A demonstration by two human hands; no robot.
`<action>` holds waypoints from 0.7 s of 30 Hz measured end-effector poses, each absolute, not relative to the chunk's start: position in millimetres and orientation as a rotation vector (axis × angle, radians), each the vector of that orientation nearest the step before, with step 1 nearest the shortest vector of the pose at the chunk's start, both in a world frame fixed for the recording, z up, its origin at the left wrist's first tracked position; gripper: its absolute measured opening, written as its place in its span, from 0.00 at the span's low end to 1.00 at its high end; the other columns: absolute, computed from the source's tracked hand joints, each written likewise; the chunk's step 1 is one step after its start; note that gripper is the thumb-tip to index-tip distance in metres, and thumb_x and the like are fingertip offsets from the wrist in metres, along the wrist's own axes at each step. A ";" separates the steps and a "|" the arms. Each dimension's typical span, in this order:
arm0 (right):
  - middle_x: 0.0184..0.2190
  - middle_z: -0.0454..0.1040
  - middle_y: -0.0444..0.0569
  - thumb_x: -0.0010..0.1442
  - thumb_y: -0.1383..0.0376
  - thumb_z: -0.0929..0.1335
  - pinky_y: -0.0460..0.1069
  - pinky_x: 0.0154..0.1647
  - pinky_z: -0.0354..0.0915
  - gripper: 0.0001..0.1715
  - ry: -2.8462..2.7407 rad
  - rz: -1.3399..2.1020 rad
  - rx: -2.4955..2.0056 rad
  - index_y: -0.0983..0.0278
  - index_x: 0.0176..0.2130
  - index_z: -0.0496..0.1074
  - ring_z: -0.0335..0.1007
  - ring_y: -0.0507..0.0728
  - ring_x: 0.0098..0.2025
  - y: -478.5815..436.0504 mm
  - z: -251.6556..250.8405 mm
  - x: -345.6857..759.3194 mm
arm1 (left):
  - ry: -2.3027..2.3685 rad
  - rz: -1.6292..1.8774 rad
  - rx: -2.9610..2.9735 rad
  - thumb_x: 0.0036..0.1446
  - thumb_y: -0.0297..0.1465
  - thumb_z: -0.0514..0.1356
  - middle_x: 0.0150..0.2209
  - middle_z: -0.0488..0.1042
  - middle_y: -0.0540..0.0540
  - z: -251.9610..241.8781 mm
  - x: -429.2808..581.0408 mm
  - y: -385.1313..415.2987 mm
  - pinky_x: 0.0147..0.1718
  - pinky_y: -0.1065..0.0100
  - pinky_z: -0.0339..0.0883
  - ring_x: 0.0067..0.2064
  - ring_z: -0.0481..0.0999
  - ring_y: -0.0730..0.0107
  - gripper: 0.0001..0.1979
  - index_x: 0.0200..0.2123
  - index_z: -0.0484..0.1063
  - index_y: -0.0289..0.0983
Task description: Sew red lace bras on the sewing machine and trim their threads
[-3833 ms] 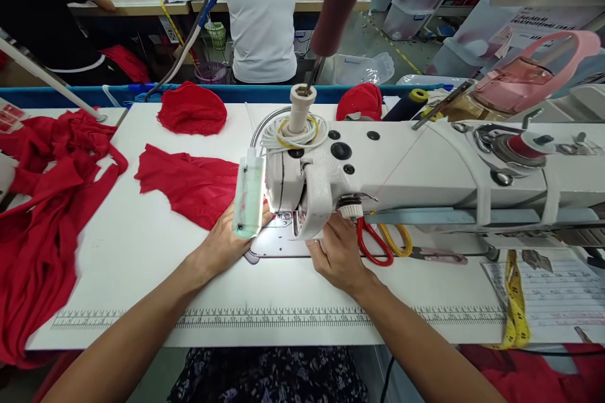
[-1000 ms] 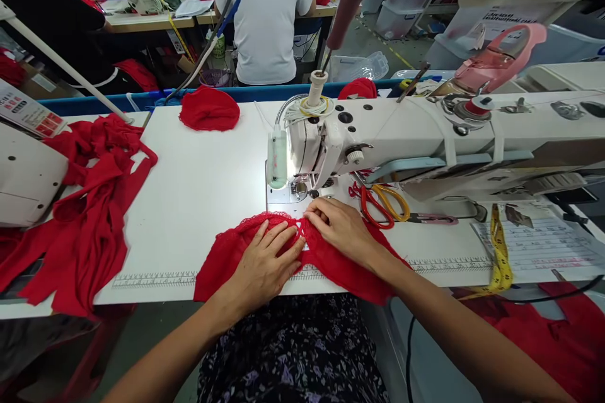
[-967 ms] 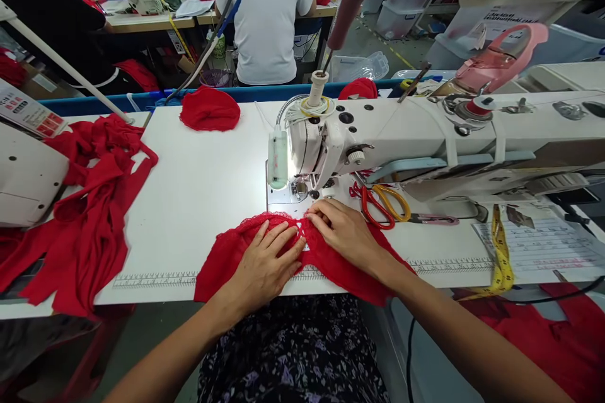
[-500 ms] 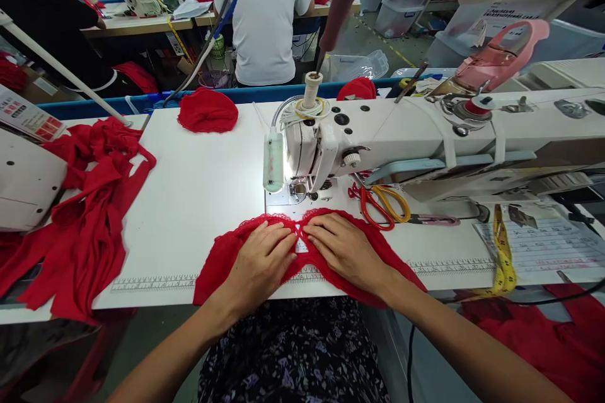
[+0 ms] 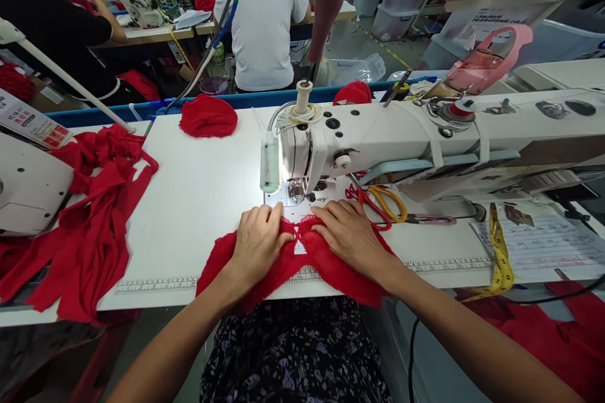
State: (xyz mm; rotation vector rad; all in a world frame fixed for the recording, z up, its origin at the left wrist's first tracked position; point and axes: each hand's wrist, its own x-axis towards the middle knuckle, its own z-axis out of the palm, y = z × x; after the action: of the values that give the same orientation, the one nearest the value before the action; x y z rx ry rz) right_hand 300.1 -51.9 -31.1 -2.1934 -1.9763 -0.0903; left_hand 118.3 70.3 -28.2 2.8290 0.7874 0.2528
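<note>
A red lace-edged bra [image 5: 309, 250] lies on the white sewing table in front of me, its two cups joined by a small crossed strip in the middle. My left hand [image 5: 259, 240] rests on the left cup, fingers bent over the upper edge, gripping the fabric. Across the right cup lies my right hand [image 5: 352, 233], palm down and fingers spread, tips near the lace. Just beyond the fabric is the presser foot [image 5: 295, 191] of the white sewing machine [image 5: 368, 138]; a gap shows between them. Fabric under both palms is hidden.
Red-handled scissors [image 5: 377, 209] and yellow-handled scissors [image 5: 396, 203] lie right of the needle area. A yellow tape measure [image 5: 500, 252] hangs over the front edge. Red fabric strips [image 5: 89, 220] heap at left; a red cloth piece [image 5: 208, 116] sits behind. Co-workers sit beyond.
My left hand has shifted up and left, its fingers now bent over the bra's upper edge. My right hand has moved slightly up and right, fingers spreading more.
</note>
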 end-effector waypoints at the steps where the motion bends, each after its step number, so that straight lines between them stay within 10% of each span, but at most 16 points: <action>1: 0.39 0.73 0.53 0.67 0.64 0.65 0.57 0.49 0.60 0.09 -1.978 -0.052 -2.205 0.65 0.44 0.72 0.66 0.62 0.44 -52.0 -29.3 299.6 | 0.773 0.197 2.800 0.62 0.38 0.62 0.39 0.75 0.44 -28.2 119.4 71.2 0.41 0.59 0.65 0.41 0.72 0.58 0.16 0.49 0.68 0.36; 7: 0.33 0.72 0.48 0.67 0.63 0.64 0.52 0.31 0.63 0.07 -1.843 0.188 -2.086 0.62 0.36 0.68 0.67 0.56 0.31 -69.9 33.2 267.1 | 0.688 0.612 2.812 0.66 0.28 0.54 0.27 0.69 0.49 2.4 108.9 69.9 0.33 0.63 0.59 0.29 0.66 0.68 0.09 0.31 0.69 0.39; 11: 0.42 0.77 0.44 0.66 0.56 0.67 0.48 0.40 0.69 0.14 -2.129 0.587 -1.406 0.57 0.51 0.68 0.73 0.54 0.41 -80.2 87.7 228.1 | 0.554 1.326 2.566 0.63 0.24 0.56 0.27 0.69 0.51 36.4 81.9 69.9 0.37 0.61 0.61 0.31 0.66 0.68 0.07 0.37 0.71 0.41; 21: 0.40 0.76 0.47 0.67 0.66 0.66 0.52 0.44 0.67 0.09 -1.758 0.396 -1.313 0.58 0.47 0.73 0.71 0.56 0.44 -22.8 47.3 208.9 | 0.718 1.005 2.068 0.53 0.22 0.56 0.27 0.68 0.52 11.6 37.4 71.0 0.33 0.66 0.63 0.32 0.66 0.70 0.07 0.28 0.64 0.39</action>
State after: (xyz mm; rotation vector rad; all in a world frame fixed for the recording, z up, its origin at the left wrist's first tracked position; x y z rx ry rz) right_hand 208.9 -22.8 47.3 -1.3129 -1.7583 0.3957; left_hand 37.4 71.0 11.6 2.0685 0.7181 1.0048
